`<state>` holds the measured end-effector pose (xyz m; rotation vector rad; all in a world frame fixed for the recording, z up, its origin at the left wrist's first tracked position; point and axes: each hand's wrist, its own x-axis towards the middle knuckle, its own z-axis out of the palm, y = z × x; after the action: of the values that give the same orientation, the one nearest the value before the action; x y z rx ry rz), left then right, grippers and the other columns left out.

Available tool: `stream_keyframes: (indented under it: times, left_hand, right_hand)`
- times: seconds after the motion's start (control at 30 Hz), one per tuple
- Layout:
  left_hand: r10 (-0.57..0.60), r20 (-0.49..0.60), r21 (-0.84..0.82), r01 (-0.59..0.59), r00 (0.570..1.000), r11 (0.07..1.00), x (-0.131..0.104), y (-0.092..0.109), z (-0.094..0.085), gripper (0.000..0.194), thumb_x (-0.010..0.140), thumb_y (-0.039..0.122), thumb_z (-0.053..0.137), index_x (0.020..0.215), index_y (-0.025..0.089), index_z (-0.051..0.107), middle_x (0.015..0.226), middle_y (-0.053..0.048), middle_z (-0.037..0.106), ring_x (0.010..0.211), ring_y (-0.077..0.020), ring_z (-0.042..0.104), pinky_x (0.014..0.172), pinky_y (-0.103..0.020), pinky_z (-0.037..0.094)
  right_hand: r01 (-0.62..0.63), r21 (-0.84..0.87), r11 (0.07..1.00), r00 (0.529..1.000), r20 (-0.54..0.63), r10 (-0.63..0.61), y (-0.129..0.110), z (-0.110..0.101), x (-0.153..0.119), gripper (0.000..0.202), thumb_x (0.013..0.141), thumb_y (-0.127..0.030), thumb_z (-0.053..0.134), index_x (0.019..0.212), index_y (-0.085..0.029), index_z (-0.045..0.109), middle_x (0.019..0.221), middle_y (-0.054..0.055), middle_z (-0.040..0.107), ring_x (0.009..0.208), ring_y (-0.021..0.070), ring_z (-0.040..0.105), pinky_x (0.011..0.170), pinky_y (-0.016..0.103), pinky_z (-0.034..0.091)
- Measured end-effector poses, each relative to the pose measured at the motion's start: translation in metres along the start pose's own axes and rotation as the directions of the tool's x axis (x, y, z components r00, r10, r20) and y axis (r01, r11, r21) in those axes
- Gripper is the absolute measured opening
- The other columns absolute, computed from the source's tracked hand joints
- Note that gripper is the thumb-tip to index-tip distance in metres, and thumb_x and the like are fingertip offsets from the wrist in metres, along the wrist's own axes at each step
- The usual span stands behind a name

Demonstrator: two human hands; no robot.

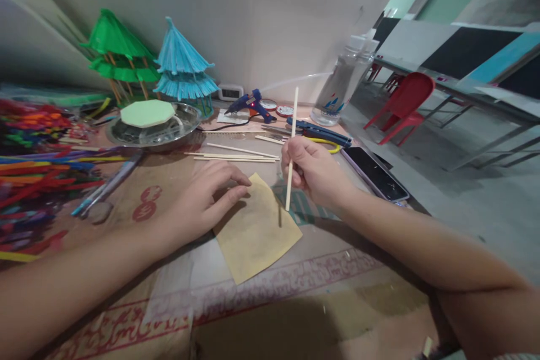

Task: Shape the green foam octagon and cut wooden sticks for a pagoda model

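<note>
My right hand [310,171] pinches a pale wooden stick [295,118], held nearly upright, its lower end just over the right edge of a yellowish paper sheet [257,236]. My left hand [217,191] lies with fingers apart at the upper left edge of that sheet, holding nothing. Behind my hands, several more thin sticks [236,157] rest on the cardboard surface [169,185].
Behind stand green [120,50] and blue [183,62] paper pavilions, a metal plate [189,118], a glue gun [248,102] and a water bottle [343,84]. Colourful strips [37,180] lie left; a phone [375,174] and blue-handled tool [323,132] right.
</note>
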<state>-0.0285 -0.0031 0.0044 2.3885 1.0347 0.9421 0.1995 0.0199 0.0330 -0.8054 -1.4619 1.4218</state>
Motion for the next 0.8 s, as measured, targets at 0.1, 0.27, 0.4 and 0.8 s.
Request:
stream_keyframes:
  times: [0.1,0.27,0.4,0.8]
  left_hand:
    - [0.01,0.002,0.007,-0.01,1.0,1.0,0.0,-0.0002,-0.0003,0.022,0.101,0.035,0.05,0.096,0.02,0.065,0.096,-0.003,0.067,0.096,-0.021,0.059,0.088,-0.035,0.042]
    - [0.043,0.002,-0.003,-0.043,0.999,0.999,0.0004,-0.0002,-0.0001,0.021,0.101,0.033,0.05,0.095,0.02,0.066,0.097,-0.003,0.068,0.097,-0.0205,0.06,0.089,-0.035,0.043]
    - [0.074,-0.011,0.0,-0.074,0.997,0.997,0.0008,0.0002,-0.0001,0.021,0.1,0.033,0.051,0.094,0.02,0.066,0.095,-0.003,0.069,0.094,-0.0201,0.06,0.087,-0.034,0.044]
    - [0.149,0.021,-0.008,-0.149,0.989,0.989,-0.0008,-0.0004,0.0005,0.024,0.101,0.025,0.048,0.096,0.02,0.071,0.097,-0.003,0.067,0.096,-0.0187,0.059,0.088,-0.034,0.044]
  right_hand:
    - [-0.009,0.006,1.0,1.0,0.005,0.009,0.0001,-0.0002,0.0001,0.047,0.086,-0.064,0.064,0.072,-0.021,0.051,0.044,-0.009,0.046,0.037,0.0052,0.031,0.036,0.019,0.021]
    - [-0.013,0.007,1.0,1.0,0.009,0.013,-0.0001,-0.0006,-0.0001,0.046,0.086,-0.064,0.064,0.076,-0.021,0.054,0.047,-0.008,0.05,0.04,0.0058,0.036,0.039,0.019,0.024]
    - [0.01,0.035,0.999,1.0,0.004,-0.01,-0.0007,0.0002,-0.0012,0.044,0.085,-0.062,0.067,0.076,-0.02,0.056,0.051,-0.007,0.051,0.044,0.0064,0.041,0.043,0.02,0.028]
    - [0.069,0.046,0.997,0.997,0.032,-0.07,-0.0026,0.001,-0.0083,0.035,0.091,-0.052,0.065,0.079,-0.02,0.059,0.063,-0.004,0.051,0.057,0.0089,0.044,0.055,0.024,0.033]
